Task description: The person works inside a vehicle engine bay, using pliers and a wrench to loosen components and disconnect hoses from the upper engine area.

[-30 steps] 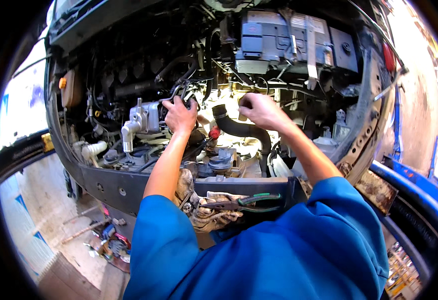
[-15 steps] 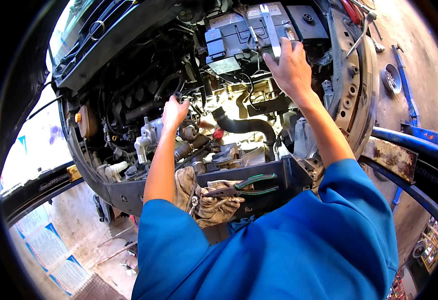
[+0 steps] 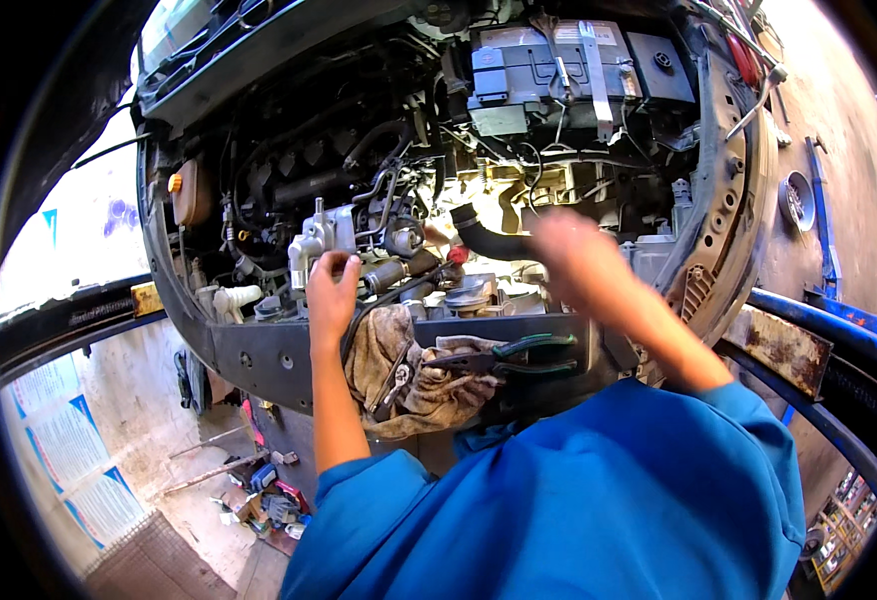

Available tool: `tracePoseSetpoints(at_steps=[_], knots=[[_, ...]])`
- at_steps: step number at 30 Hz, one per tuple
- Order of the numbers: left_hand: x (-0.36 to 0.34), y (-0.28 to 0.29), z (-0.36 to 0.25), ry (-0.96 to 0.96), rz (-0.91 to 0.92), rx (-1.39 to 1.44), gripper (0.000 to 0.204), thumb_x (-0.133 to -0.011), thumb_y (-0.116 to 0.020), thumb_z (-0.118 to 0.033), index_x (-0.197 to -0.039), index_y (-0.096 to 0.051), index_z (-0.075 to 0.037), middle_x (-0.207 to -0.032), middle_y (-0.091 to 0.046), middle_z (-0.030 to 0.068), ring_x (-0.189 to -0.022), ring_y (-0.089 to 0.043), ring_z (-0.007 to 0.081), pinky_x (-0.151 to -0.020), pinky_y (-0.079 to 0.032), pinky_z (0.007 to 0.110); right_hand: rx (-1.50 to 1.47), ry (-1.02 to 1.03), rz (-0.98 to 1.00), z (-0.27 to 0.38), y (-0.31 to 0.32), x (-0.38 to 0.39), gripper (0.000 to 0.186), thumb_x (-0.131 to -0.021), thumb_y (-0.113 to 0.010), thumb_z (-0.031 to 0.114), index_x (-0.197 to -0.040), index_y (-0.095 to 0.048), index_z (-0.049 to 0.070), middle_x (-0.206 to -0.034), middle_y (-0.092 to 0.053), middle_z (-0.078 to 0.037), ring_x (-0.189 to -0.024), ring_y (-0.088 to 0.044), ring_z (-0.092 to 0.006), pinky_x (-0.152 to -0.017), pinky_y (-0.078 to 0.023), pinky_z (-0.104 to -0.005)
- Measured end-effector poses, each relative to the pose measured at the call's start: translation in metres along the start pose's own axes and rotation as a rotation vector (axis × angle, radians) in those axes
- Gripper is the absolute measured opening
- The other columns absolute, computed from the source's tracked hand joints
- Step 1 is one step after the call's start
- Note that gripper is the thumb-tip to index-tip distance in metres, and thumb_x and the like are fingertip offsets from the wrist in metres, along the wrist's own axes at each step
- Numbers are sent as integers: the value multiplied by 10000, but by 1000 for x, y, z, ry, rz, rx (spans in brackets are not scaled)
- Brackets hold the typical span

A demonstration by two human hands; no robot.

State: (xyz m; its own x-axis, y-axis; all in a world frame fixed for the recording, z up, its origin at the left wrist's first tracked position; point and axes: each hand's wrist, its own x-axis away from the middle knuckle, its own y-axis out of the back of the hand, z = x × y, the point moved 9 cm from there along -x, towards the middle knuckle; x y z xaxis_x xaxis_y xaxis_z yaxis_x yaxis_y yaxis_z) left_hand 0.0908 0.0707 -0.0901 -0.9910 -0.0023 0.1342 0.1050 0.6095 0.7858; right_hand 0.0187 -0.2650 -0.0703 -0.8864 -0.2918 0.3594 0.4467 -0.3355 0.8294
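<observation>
My left hand (image 3: pixel 333 300) is curled just in front of a silver metal housing with pipe stubs (image 3: pixel 321 238), thumb and fingertips close together. Whatever they pinch, if anything, is too small to make out. Motion smears my right hand (image 3: pixel 584 262) over the end of a bent black rubber hose (image 3: pixel 494 238); its fingers cannot be read. On top of the car battery (image 3: pixel 539 72) lie a flat metal strip (image 3: pixel 596 85) and a slim metal tool (image 3: pixel 559 62). Pliers with green and black handles (image 3: pixel 534 352) rest on a stained rag (image 3: pixel 379 345) at the bay's front edge.
A dark front panel (image 3: pixel 249 350) borders the engine bay. To its left sits a reservoir with an orange cap (image 3: pixel 189 195). A metal wrench (image 3: pixel 759 105) lies on the right fender edge. Blue lift arms (image 3: pixel 829 310) stand at right, near a round metal dish (image 3: pixel 797 202).
My right hand has left the metal strip on the battery and come down toward me, now blurred. My left hand has drawn back from behind the metal housing to its front.
</observation>
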Motion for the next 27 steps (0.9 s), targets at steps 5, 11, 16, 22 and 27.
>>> tracePoseSetpoints(at_steps=[5,11,16,22,27], knots=[[62,37,-36,40,-103,159,291,-941,-630,-258,-1025,-651,20,-957,-655,118,-876,-621,205,-800,-485,328,177,371,-235,73,-43,88,709,-687,-765,338,-1287,-541,35,-1217,-538,-161,-1140,-510,-318,-897,-433,-437],[110,38,-40,10,-131,286,280,-948,-636,-256,-1029,-646,12,-976,-652,79,-868,-593,155,-800,-484,304,402,407,-352,95,-42,99,425,-815,-583,197,-1187,-586,-9,-1127,-571,-156,-1058,-537,-274,-863,-446,-425],[116,40,-69,-53,-89,447,278,-969,-613,-256,-1028,-641,14,-970,-653,56,-866,-597,134,-807,-482,285,123,349,-379,85,-24,99,562,-729,-698,218,-1201,-530,-36,-1035,-576,-159,-958,-564,-316,-819,-469,-402],[64,-43,-76,118,486,854,356,-1019,-516,-313,-1150,-612,4,-1035,-682,117,-930,-672,205,-823,-529,326,-669,-150,-37,56,-2,27,304,-839,-658,269,-926,-623,-20,-780,-658,-212,-750,-663,-354,-697,-516,-432],[-4,-151,-51,510,877,1046,366,-986,-551,-377,-1078,-594,-26,-926,-656,92,-773,-638,189,-689,-555,326,-871,-196,189,59,-60,-86,299,-819,-650,233,-940,-667,-40,-818,-681,-123,-667,-622,-163,-580,-500,-323]])
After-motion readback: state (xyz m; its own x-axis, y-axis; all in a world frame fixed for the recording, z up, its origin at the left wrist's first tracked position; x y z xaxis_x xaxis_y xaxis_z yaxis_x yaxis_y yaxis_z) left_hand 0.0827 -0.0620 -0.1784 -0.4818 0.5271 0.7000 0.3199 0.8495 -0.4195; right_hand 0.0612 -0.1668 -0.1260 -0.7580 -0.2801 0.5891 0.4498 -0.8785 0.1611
